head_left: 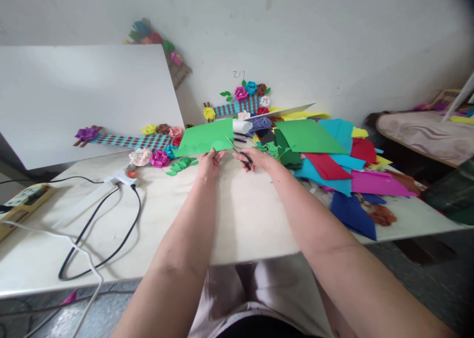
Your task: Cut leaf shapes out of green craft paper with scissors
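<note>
My left hand (211, 163) is closed on the lower edge of a green paper sheet (207, 134), which it holds raised and tilted above the table. In my right hand (255, 159) is a pair of scissors (244, 158) with dark handles. Their blades point up and left, at the sheet's right edge; whether they touch it I cannot tell. Cut green paper leaves (181, 165) lie on the table left of my left hand. Right of the scissors are green paper scraps (272, 150) and another green sheet (311, 136).
Coloured paper sheets (355, 214) are heaped along the right side. Striped strips with paper flowers (140, 141) lie at the back left, before a leaning white board (89, 91). Black cables (138, 204) and a power strip (29, 199) occupy the left. Purple yarn (260, 124) sits at the back.
</note>
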`<state>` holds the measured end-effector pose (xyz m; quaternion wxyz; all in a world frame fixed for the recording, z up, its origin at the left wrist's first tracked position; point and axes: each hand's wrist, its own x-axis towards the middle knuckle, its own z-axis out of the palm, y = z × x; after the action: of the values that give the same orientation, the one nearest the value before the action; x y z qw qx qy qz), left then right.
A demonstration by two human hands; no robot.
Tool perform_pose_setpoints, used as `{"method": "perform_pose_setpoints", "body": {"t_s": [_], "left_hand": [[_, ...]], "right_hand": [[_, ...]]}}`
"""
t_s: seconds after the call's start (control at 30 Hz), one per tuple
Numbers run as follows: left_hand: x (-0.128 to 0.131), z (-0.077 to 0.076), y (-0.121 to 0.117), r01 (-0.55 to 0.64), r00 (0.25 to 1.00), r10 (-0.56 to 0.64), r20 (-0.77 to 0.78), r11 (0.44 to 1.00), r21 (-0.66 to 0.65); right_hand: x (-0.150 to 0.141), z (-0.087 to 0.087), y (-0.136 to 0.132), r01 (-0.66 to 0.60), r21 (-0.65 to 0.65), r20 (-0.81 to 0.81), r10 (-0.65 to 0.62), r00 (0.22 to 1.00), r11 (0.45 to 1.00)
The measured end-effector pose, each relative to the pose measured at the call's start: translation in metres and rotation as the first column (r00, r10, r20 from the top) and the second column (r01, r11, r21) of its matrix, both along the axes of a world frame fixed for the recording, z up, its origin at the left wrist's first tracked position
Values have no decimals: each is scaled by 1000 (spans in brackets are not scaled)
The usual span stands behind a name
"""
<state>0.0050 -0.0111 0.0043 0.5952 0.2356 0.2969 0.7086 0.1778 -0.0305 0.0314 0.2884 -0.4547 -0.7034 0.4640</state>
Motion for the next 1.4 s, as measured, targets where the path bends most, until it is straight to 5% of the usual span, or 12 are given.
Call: {"method": "perform_pose_setpoints", "body": {"t_s": [0.73,1.4], "left_hand": [[-10,3,1,24,1000,-24,5,999,-34],[-16,3,0,68,998,-68,-7,996,-65]], "right_hand": [[0,2,-1,-11,82,61,6,998,997],[0,7,-4,-2,-61,-25,0,1000,998]]}}
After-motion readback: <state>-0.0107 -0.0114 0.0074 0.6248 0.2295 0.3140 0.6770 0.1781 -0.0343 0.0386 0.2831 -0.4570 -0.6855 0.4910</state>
